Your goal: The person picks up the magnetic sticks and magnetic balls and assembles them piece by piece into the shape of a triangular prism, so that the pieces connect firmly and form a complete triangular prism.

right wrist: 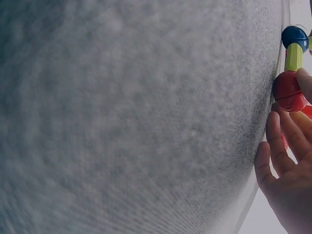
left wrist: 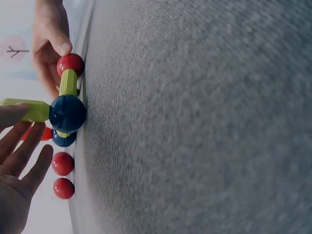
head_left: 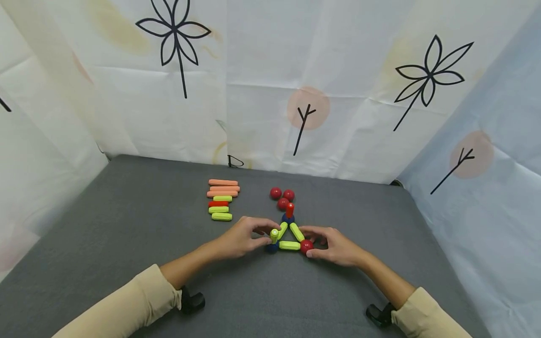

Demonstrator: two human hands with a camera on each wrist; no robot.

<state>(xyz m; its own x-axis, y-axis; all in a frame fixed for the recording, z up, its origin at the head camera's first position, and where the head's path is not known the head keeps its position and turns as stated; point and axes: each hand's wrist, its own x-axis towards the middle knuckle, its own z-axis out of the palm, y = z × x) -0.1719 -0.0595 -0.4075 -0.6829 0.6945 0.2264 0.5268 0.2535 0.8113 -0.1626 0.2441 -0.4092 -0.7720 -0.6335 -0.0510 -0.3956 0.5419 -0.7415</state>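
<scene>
Lime-green rod triangle (head_left: 289, 237), ball-jointed corners

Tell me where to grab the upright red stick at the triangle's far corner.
Pinch the red stick at its upper half, coming from above. It stands upright on a blue ball, its top is free, and red balls crowd close behind it.

We find no text, label, brand or number that can be read in any view. The backdrop sheet (head_left: 262, 94) bears only printed black flower outlines and small twig marks on pink dots. The rods and balls carry no markings that we can make out.
</scene>
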